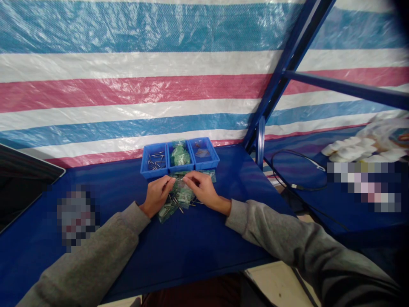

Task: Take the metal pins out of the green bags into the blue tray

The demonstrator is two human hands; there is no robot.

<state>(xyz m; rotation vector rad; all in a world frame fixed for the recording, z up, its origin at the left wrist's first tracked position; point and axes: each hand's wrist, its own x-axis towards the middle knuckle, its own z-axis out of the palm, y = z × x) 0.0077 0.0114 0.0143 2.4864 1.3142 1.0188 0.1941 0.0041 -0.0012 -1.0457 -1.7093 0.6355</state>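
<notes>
Both hands pinch a small clear plastic bag (179, 184) over a pile on the blue table (198, 243).

The crinkly bag stretches left to right between the left hand (157, 195) and right hand (204, 190), fingertips closed on its ends. Beneath lie more green-tinted bags (172, 204) and thin metal pins (179, 206). Just beyond stand three blue plastic trays (180, 156).

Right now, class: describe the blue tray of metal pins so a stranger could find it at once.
On the blue table, against the striped tarp, three small blue trays sit in a row beyond the hands. Take the leftmost tray: it alone holds loose metal pins, while the middle tray holds green packets.
</notes>
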